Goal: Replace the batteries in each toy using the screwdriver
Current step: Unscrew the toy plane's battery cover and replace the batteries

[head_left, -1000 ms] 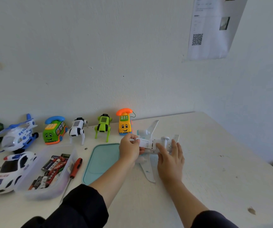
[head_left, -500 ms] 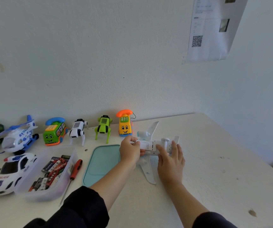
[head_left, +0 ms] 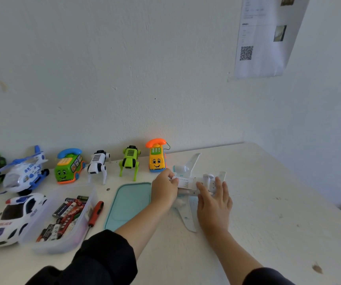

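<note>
A white toy airplane [head_left: 188,218] lies belly-up on the table, right of centre. My left hand [head_left: 164,188] pinches the white battery cover [head_left: 184,183] over its belly. My right hand [head_left: 213,199] lies flat with straight fingers on the fuselage near the tail. A red-handled screwdriver [head_left: 95,212] lies on the table to the left, next to a clear plastic box [head_left: 77,233] holding several batteries [head_left: 67,214].
A teal tray lid [head_left: 127,202] lies left of the airplane. Along the wall stand a yellow phone toy [head_left: 157,158], a green robot dog [head_left: 129,161], a white robot dog [head_left: 97,164], a green bus phone [head_left: 68,167] and a helicopter [head_left: 24,173]. A police car [head_left: 14,220] sits front left.
Hands and airplane stay almost in place. The left hand's fingers have shifted slightly on the battery cover.
</note>
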`<state>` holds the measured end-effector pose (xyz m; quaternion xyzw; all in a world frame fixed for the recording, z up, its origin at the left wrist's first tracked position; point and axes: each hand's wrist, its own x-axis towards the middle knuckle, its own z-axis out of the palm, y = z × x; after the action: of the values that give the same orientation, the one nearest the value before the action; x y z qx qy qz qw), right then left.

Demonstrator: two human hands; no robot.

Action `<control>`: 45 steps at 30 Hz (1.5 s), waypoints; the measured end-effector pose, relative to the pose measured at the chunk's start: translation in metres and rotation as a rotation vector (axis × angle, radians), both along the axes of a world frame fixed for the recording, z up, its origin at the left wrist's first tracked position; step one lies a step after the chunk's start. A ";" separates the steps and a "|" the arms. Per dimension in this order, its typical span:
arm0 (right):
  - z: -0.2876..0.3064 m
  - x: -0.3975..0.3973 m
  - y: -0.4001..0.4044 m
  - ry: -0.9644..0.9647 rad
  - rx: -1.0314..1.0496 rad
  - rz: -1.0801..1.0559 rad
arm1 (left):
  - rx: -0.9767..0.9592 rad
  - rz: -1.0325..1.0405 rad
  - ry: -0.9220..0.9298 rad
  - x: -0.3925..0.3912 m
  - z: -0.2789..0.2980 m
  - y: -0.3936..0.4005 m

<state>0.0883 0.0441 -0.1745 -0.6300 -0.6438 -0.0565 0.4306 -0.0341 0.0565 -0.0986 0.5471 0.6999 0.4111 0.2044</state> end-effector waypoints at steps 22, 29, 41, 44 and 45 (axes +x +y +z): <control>0.001 -0.001 -0.002 -0.089 0.038 -0.013 | 0.018 -0.038 0.488 0.002 0.002 0.010; 0.002 -0.001 -0.003 -0.099 -0.009 0.030 | 0.026 -0.171 0.586 -0.003 0.004 0.015; 0.002 0.000 -0.001 -0.135 -0.026 0.004 | -0.232 -0.357 0.346 -0.055 0.006 0.036; 0.001 0.000 0.000 -0.136 -0.025 -0.005 | -0.197 -0.350 0.335 -0.053 0.005 0.040; 0.000 0.000 0.000 -0.129 -0.024 -0.005 | -0.201 -0.345 0.339 -0.053 0.005 0.042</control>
<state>0.0883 0.0445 -0.1742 -0.6316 -0.6694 -0.0904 0.3805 -0.0873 0.0981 -0.0934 0.6964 0.6579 0.2008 0.2046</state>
